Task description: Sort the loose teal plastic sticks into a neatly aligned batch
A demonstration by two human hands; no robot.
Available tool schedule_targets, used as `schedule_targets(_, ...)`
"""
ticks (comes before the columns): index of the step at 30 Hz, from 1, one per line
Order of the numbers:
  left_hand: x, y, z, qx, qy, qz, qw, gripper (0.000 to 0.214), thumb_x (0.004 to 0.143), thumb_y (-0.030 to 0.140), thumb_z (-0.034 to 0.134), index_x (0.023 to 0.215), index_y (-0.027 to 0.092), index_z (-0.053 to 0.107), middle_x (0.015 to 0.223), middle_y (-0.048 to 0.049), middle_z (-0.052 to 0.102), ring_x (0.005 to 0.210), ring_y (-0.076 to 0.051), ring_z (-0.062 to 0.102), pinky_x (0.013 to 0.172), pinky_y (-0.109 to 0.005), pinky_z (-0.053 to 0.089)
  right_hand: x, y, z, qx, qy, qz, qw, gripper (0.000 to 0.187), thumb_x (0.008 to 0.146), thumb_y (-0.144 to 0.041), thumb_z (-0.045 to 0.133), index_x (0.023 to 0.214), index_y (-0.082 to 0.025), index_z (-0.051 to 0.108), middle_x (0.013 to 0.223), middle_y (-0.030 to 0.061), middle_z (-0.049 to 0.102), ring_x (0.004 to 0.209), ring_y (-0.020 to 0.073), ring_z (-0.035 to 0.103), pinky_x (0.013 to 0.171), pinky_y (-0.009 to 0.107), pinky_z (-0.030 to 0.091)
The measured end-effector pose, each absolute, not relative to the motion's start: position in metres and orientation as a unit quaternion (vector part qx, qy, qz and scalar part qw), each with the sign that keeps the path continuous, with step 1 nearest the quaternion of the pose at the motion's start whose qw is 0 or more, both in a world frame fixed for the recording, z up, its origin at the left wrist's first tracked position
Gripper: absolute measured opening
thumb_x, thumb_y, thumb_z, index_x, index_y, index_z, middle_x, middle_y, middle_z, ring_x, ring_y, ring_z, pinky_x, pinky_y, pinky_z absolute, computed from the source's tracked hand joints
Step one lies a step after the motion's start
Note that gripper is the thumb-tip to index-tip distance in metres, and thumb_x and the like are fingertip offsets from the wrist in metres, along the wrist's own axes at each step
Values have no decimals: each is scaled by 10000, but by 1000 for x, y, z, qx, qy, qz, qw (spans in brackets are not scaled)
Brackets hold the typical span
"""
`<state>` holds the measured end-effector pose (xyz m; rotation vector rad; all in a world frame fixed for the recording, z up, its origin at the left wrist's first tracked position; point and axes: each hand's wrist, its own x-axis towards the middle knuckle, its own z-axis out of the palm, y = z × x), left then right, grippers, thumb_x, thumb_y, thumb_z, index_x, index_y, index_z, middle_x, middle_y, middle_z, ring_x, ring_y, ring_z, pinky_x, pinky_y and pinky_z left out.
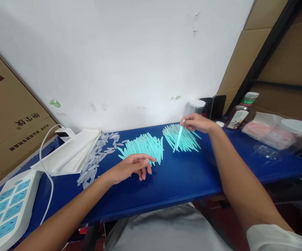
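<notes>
My right hand (196, 123) pinches the upper end of a slim turquoise plastic stick (178, 139). That stick points down over the right-hand pile of turquoise sticks (189, 141). My left hand (137, 165) is loosely open, its index finger stretched out and the other fingers partly bent, with nothing seen in it. It hovers at the front edge of the left-hand pile of turquoise sticks (147, 146), hiding part of it. To the left of that pile lie many small, translucent, greyish-purple flat pieces (98, 155).
A blue tabletop (177, 184) carries everything. Left are white paper sheets (69, 155), a power strip (9, 209) and a white cable (48, 177). Right are lidded jars (301, 129), a bottle (241, 113) and a pink packet (267, 130). A white wall (130, 69) stands behind.
</notes>
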<state>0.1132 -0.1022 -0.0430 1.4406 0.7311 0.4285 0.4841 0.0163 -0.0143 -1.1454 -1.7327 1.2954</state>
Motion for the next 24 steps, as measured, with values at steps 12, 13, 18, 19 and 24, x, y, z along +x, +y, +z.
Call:
schedule_targets(12, 110, -101, -42, 654, 355, 228, 627, 412, 960, 497, 632, 1197, 169, 711, 793, -42, 636, 583, -109, 521, 533, -237, 400, 442, -40, 19, -545, -758, 246, 261, 271, 749, -222, 729, 1015, -172, 734, 902, 91, 729, 705, 194, 636, 611, 280, 477)
schedule_targets(13, 109, -101, -42, 650, 365, 247, 619, 410, 953, 501, 640, 1169, 163, 723, 741, -27, 609, 556, -102, 488, 511, -231, 373, 429, -71, 25, -479, -791, 297, 240, 223, 797, -241, 677, 1008, -210, 744, 910, 77, 744, 698, 198, 657, 615, 290, 500)
schedule_targets(18, 97, -90, -36, 589, 415, 472, 508, 314, 904, 458, 707, 1008, 162, 736, 559, 53, 431, 481, -80, 327, 456, -209, 253, 366, -219, -14, -329, -840, 431, 22, 350, 928, -326, 533, 1188, -372, 763, 1178, 42, 767, 1018, 286, 737, 883, 392, 581)
schedule_targets(19, 93, -86, -34, 578, 421, 517, 471, 285, 890, 435, 723, 979, 164, 735, 557, 55, 427, 482, -79, 320, 454, -207, 244, 361, -233, -31, -341, -820, 459, -3, 390, 958, -404, 523, 1300, -397, 709, 1275, 24, 736, 1091, 283, 726, 943, 396, 574)
schedule_targets(24, 75, -71, -26, 517, 454, 619, 379, 225, 876, 373, 719, 931, 155, 732, 566, 53, 414, 491, -75, 312, 442, -198, 231, 356, -225, -107, -425, -724, 536, -85, 651, 1026, -629, 347, 1588, -310, 432, 1657, 43, 361, 1550, 315, 286, 1276, 500, 248)
